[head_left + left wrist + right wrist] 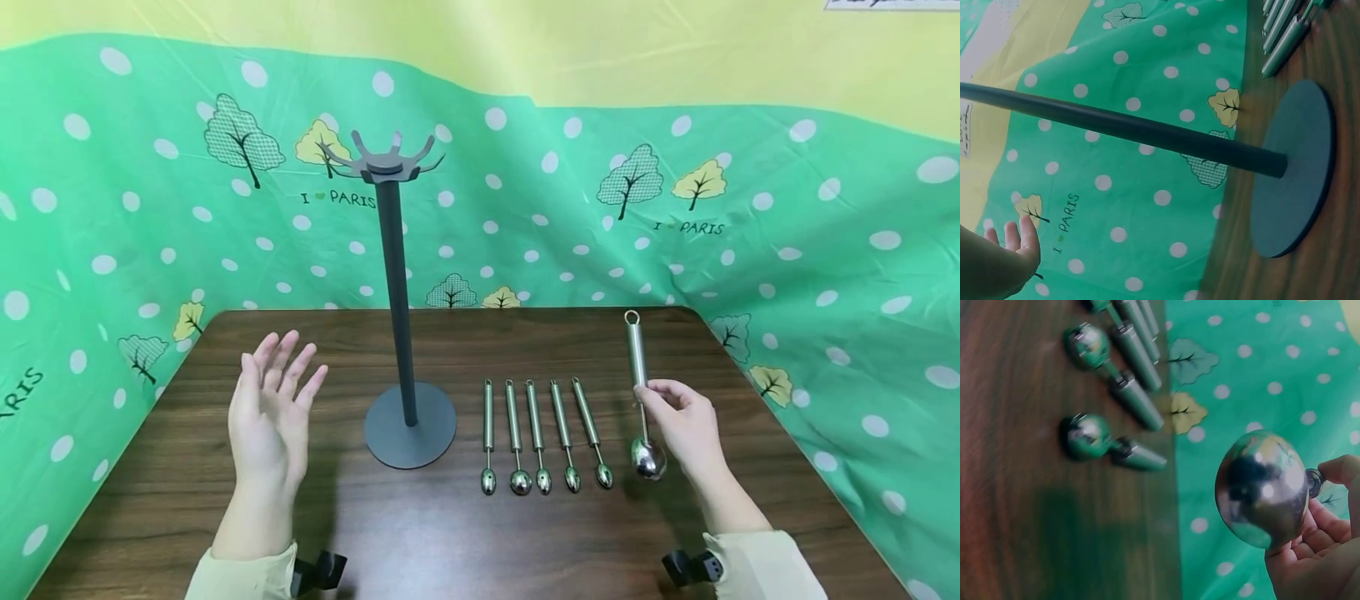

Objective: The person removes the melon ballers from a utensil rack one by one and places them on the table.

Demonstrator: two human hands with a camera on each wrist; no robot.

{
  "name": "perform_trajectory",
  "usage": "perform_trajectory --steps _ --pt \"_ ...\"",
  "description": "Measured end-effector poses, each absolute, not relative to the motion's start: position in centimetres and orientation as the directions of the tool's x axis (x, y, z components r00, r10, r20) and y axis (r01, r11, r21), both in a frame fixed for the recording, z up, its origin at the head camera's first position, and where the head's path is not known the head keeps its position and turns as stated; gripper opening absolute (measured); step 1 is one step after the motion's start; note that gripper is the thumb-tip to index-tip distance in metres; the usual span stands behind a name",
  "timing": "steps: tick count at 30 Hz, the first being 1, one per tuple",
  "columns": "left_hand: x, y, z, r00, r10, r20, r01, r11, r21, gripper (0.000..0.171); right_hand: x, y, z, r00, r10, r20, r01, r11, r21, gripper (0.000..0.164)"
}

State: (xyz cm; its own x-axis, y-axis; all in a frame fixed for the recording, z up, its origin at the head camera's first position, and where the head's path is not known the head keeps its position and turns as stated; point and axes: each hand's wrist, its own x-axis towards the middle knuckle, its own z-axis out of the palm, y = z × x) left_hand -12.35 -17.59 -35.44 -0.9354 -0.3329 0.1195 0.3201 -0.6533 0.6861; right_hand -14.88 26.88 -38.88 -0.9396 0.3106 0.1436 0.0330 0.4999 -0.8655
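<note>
My right hand (684, 421) pinches a large steel scoop (637, 354) by the lower part of its handle, near the thin neck. Its ring end points up and the rounded back of the bowl faces the viewer; in the right wrist view that shiny bowl (1263, 490) looms large before the fingers. My left hand (272, 417) is held up empty, palm inward and fingers spread, left of a dark grey hook stand (397, 292). Several smaller steel scoops (534, 417) lie in a row between the stand and my right hand, handles away from me.
The stand has a round flat base (408, 446) and a crown of upturned hooks (386, 165) on top, with nothing hung on them. Everything is on a dark wooden table (450, 542). Behind it hangs a green and yellow patterned cloth (525, 208).
</note>
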Motion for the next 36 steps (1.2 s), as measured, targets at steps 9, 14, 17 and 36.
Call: perform_trajectory --steps 9,14,17,36 --pt "-11.5 -18.4 -37.5 -0.948 -0.315 -0.042 0.248 -0.817 0.52 0.037 -15.9 28.3 -41.6 -0.953 0.284 0.105 0.109 0.646 -0.756 0.034" --pt "-11.1 -18.6 -38.5 -0.938 -0.323 -0.121 0.225 -0.839 0.495 0.034 -16.5 28.6 -42.9 -0.961 0.264 0.086 0.134 0.712 -0.69 0.037" --pt "-11.0 -18.6 -39.1 -0.929 -0.324 -0.181 0.206 -0.856 0.475 0.03 -16.8 28.7 -43.6 -0.966 0.254 0.058 0.152 0.73 -0.666 0.037" --pt "-10.1 -18.2 -40.2 -0.947 -0.28 -0.156 0.07 -0.655 0.752 0.025 -18.1 29.0 -45.7 -0.975 0.22 -0.027 0.192 0.779 -0.598 0.033"
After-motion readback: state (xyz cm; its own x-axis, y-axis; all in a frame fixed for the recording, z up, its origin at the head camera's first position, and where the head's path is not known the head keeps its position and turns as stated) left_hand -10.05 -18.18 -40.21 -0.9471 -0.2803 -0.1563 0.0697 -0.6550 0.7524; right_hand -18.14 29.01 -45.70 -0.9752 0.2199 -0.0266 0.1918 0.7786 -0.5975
